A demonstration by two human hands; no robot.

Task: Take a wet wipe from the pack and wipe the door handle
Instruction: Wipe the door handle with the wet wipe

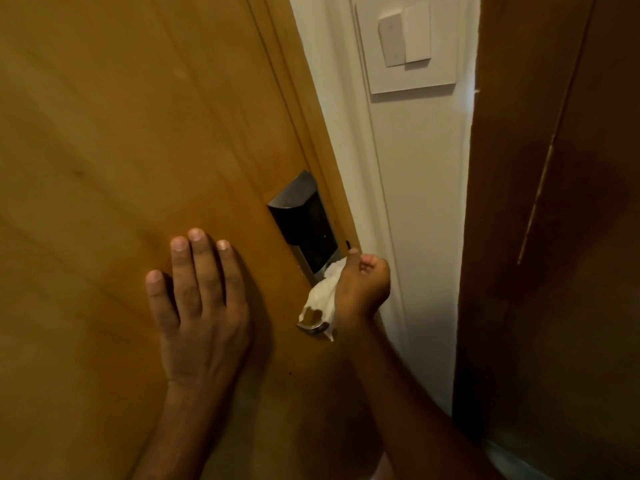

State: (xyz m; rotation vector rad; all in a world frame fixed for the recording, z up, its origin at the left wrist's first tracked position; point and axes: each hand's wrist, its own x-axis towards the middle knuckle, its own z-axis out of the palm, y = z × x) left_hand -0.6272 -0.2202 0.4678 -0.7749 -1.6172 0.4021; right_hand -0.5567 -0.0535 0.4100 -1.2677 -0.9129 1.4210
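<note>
A white wet wipe (pixel 322 297) is bunched in my right hand (pixel 363 289), which is closed around it and around the door handle at the right edge of the wooden door (pixel 121 133). Only the metal tip of the door handle (pixel 310 328) shows below the wipe; the rest is hidden by wipe and hand. Just above sits a dark electronic lock plate (pixel 304 220). My left hand (pixel 201 296) lies flat on the door left of the handle, fingers spread and holding nothing. The wipe pack is not in view.
A white wall (pixel 415 202) with a light switch panel (pixel 408 43) stands right of the door edge. Further right is a dark wooden panel (pixel 554 237). The lock and handle sit close to the door frame.
</note>
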